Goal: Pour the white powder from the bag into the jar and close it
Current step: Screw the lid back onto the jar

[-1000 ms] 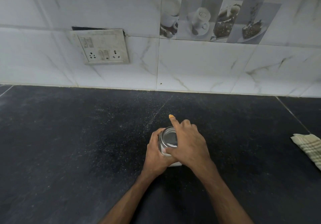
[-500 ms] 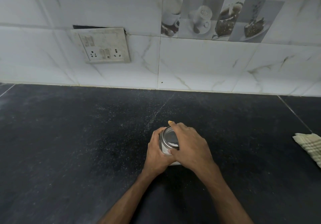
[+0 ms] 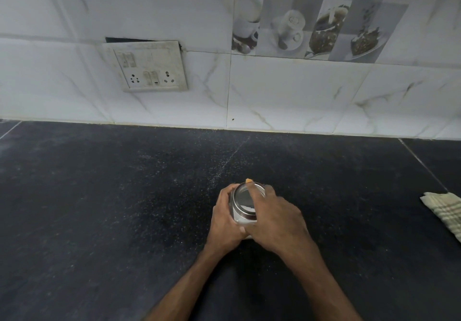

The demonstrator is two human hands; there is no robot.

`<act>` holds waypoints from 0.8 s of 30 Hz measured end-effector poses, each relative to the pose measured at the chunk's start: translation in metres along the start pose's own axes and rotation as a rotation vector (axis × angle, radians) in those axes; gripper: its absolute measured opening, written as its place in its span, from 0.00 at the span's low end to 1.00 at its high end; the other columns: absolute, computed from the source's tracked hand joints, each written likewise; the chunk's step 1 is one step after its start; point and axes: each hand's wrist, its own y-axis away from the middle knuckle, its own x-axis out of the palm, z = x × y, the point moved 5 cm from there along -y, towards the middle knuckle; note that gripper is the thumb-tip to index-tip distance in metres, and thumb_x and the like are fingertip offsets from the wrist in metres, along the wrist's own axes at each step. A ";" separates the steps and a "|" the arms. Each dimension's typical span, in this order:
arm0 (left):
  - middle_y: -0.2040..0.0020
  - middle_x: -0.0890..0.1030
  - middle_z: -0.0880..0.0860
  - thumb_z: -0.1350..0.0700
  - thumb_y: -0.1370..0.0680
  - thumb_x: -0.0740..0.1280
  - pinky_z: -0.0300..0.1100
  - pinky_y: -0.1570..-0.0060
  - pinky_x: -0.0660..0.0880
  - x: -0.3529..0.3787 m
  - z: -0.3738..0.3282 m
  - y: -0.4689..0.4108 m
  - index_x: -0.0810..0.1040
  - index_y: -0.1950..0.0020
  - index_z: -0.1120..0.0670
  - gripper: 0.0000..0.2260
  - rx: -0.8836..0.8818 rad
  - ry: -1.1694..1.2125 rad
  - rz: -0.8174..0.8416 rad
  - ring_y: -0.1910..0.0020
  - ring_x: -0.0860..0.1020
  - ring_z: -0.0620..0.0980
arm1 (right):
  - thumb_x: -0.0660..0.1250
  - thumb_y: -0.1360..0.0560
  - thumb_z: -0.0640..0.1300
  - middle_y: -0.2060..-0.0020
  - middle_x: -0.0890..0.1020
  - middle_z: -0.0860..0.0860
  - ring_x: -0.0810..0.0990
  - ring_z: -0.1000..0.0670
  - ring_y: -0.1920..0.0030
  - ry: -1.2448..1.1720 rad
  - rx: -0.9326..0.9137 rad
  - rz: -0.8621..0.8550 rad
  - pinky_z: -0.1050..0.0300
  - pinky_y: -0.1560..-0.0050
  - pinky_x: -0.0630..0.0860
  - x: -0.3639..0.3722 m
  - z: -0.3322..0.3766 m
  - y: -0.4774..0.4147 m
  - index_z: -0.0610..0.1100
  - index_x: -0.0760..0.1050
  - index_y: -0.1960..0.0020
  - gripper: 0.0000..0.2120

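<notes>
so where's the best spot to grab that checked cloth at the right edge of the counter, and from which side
Probably the pale checked cloth is best pinched at its near-left corner, coming from the left over the bare black stone counter. It lies flat and limp, partly out of view on the right, so that corner is the only free edge showing. Both hands are busy at the lidded glass jar.

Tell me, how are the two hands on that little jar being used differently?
The left hand wraps around the side of the jar, steadying it, while the right hand reaches over the top onto the lid. The left hand's fingers curl around the jar's wall; the right hand's index finger stretches across the lid to its far edge. Both touch the jar, which stands on the dark counter.
</notes>
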 end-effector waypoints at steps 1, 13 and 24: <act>0.39 0.79 0.43 0.52 0.42 0.84 0.32 0.43 0.75 0.000 0.000 0.000 0.68 0.33 0.48 0.42 -0.003 0.009 -0.001 0.40 0.79 0.39 | 0.71 0.27 0.58 0.25 0.64 0.44 0.70 0.43 0.31 -0.004 0.015 -0.024 0.46 0.36 0.71 -0.004 -0.001 0.001 0.54 0.42 0.20 0.48; 0.40 0.79 0.40 0.49 0.44 0.84 0.33 0.43 0.75 0.000 0.000 0.001 0.68 0.34 0.42 0.42 -0.009 0.010 -0.003 0.40 0.79 0.40 | 0.70 0.28 0.61 0.32 0.73 0.47 0.74 0.45 0.34 0.006 0.054 -0.038 0.48 0.37 0.71 -0.014 -0.006 0.014 0.52 0.44 0.20 0.48; 0.39 0.78 0.41 0.43 0.42 0.82 0.39 0.40 0.75 -0.002 -0.002 0.003 0.67 0.33 0.44 0.42 -0.034 -0.022 -0.003 0.39 0.77 0.38 | 0.72 0.28 0.59 0.24 0.63 0.45 0.68 0.43 0.29 0.012 -0.015 -0.046 0.45 0.32 0.67 -0.006 0.004 0.012 0.53 0.49 0.22 0.45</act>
